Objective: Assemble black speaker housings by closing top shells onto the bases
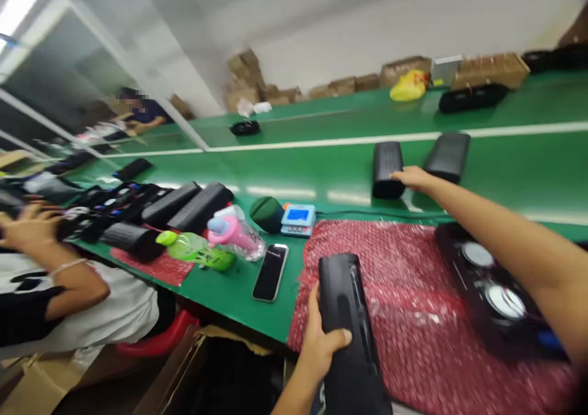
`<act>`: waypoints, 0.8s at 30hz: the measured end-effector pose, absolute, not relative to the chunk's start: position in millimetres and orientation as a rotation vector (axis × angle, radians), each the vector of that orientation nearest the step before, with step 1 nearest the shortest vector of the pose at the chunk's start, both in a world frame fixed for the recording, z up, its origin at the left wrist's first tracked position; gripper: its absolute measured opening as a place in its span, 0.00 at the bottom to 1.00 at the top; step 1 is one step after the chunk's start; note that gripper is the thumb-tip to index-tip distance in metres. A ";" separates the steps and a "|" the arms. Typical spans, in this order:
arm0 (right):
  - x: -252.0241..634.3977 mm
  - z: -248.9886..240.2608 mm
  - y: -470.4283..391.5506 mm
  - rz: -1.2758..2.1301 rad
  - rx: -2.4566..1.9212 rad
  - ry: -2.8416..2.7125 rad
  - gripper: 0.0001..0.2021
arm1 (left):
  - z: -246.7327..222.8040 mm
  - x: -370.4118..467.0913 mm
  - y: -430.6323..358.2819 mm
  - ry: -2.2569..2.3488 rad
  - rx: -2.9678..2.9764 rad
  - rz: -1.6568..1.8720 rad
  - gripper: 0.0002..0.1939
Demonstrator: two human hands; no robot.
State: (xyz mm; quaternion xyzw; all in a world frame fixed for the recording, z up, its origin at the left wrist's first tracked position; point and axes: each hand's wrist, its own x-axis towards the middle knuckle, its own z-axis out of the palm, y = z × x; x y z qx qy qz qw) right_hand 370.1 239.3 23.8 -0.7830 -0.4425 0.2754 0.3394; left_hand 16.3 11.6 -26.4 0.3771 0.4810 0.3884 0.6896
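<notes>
My left hand (319,344) is closed around a long black speaker shell (346,317), thumb across its face, over the near edge of the red bubble wrap (395,268). Out over the green surface, my right hand (413,177) grips the right side of a second black speaker shell (387,164). Just behind that hand lies another black shell (449,155). Under my right forearm, an opened black speaker body (473,323) with two round white parts rests on the bubble wrap. Motion blurs some of its detail.
Left of the wrap are a phone (271,272), a light blue device (298,219), a pink-topped bottle (236,237) and a green bottle (195,251). A co-worker's hand (32,231) is at far left. A cardboard box (184,366) stands below the table edge.
</notes>
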 end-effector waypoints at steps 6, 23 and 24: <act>329.8 39.3 124.6 1.028 -1.898 -1.452 0.14 | -26.2 21.4 17.1 1.152 0.973 0.843 0.50; 187.6 -25.4 -42.6 1.124 -1.371 -1.345 0.34 | -24.3 20.7 19.5 1.113 1.061 0.795 0.49; 182.6 -28.4 -39.3 1.119 -1.367 -1.283 0.37 | -24.6 20.6 19.5 1.115 1.065 0.796 0.49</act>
